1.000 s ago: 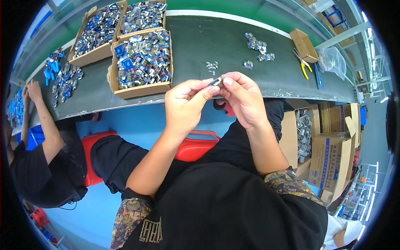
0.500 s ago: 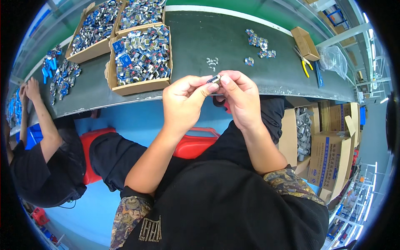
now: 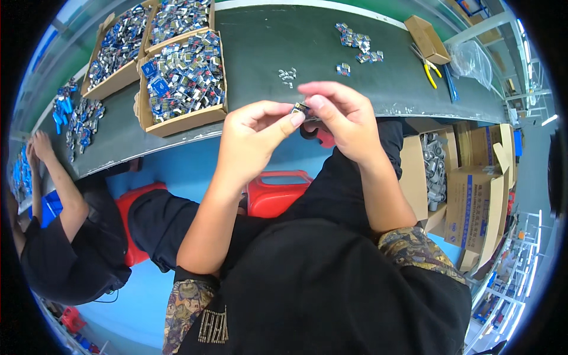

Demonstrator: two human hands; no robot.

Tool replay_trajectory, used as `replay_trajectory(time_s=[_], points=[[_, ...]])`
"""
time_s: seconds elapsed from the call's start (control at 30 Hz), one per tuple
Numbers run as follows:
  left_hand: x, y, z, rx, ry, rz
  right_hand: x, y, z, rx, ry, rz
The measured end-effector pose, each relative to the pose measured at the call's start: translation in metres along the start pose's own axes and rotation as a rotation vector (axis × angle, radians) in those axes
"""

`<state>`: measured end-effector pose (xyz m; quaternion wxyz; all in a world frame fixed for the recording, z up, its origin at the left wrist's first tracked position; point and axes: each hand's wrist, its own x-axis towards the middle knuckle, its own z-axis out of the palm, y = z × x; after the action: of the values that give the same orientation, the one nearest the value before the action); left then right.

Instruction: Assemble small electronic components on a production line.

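Just past the bench's front edge, my left hand (image 3: 251, 133) pinches a small circuit board (image 3: 300, 109) between thumb and forefinger. My right hand (image 3: 349, 121) is beside it, forefinger and thumb parted, with nothing visible between them. Its thumb tip is close to the board; whether they touch I cannot tell. Beyond my hands lies a small scatter of whitish pieces (image 3: 287, 75) on the dark green bench top (image 3: 266, 41). Farther right are a group of small blue boards (image 3: 354, 40) and a separate blue board (image 3: 343, 70).
Open cartons of small boards (image 3: 184, 77) stand at the left. Yellow-handled pliers (image 3: 430, 70), a small cardboard box (image 3: 427, 40) and a clear plastic bag (image 3: 471, 64) are at the right. A co-worker (image 3: 71, 236) sits left. Below right, a carton holds grey parts (image 3: 435, 171).
My right hand has come away from the board, its fingers opening and shifting slightly right. My left hand keeps hold of the board. The whole view has shifted a little.
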<state>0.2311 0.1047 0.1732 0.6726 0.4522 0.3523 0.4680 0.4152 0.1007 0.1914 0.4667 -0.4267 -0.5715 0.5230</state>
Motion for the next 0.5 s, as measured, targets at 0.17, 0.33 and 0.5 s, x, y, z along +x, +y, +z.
replay_trajectory(time_s=[0.17, 0.33, 0.5], points=[[-0.011, -0.012, 0.006, -0.246, 0.09, -0.097, -0.022, 0.024, -0.001, 0.106, 0.022, 0.038], [-0.026, -0.025, 0.009, -0.151, 0.057, -0.151, -0.039, 0.044, 0.008, 0.193, -0.148, 0.158], [-0.03, -0.047, 0.012, -0.158, 0.148, -0.114, -0.039, 0.048, 0.011, 0.219, -0.153, 0.234]])
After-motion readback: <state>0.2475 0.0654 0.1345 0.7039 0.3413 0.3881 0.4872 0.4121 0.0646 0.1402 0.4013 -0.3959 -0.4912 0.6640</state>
